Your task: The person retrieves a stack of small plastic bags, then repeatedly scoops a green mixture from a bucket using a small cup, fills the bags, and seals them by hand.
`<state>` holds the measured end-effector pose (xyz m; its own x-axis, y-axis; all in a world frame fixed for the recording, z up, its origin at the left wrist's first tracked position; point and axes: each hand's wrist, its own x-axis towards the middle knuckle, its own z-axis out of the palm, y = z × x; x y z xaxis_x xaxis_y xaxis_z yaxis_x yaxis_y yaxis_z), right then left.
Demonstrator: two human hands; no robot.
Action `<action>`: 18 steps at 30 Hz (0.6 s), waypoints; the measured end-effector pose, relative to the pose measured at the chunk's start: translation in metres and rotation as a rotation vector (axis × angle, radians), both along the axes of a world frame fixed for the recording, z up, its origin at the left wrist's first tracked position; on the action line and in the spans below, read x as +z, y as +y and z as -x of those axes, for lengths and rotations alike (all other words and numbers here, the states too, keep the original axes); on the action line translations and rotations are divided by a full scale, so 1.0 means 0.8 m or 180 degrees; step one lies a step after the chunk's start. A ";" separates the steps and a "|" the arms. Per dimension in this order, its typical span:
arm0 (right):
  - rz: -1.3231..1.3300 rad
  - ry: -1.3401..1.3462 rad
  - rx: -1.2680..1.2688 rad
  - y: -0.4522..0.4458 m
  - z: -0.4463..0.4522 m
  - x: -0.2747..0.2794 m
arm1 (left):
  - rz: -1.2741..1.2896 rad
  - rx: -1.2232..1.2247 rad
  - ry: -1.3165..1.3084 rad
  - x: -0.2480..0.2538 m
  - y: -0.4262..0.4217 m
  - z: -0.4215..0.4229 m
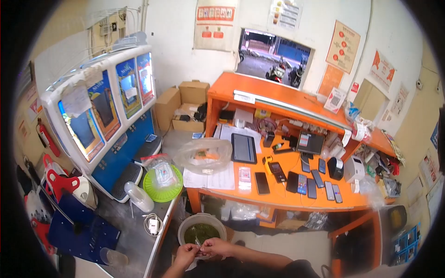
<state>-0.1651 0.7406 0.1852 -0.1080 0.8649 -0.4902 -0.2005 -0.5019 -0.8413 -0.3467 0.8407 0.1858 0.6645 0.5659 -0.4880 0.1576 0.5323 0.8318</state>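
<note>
Head view: how do the hands stand?

– Left hand [187, 255] and right hand [217, 248] meet at 6 o'clock, fingertips pinched narrow on a pale strip [198, 241]; I can't tell what it is.

– What could go wrong?

– A loose pinch might drop the strip into the bucket [182, 229] beneath, and a knock could tip that and spill it.

– What's in the containers?

– Bucket: green bits [202, 230], perhaps leaves. At 8 o'clock, a basket [157, 197] holds a clear packet [164, 176]. At 10, a box [187, 126] holds dark things [201, 112], too blurred to name.
</note>
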 end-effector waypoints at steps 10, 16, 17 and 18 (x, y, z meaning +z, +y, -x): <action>-0.1274 -0.3020 0.0185 0.023 0.040 0.019 | -0.2580 -0.2018 0.1425 0.031 0.042 0.021; -0.1256 -0.2706 0.0167 0.027 0.037 0.034 | -0.1652 -0.1328 0.0889 0.031 0.030 0.016; -0.1239 -0.2691 0.0165 0.030 0.034 0.040 | -0.1635 -0.1340 0.0898 0.026 0.030 0.019; -0.1185 -0.2860 0.0015 0.034 0.029 0.043 | -0.2272 -0.1298 0.1320 0.047 0.029 0.020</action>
<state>-0.1884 0.7674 0.2197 0.1690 0.9818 -0.0869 0.5953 -0.1720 -0.7849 -0.3629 0.8642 0.2234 0.7286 0.5847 -0.3569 0.5793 -0.2478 0.7766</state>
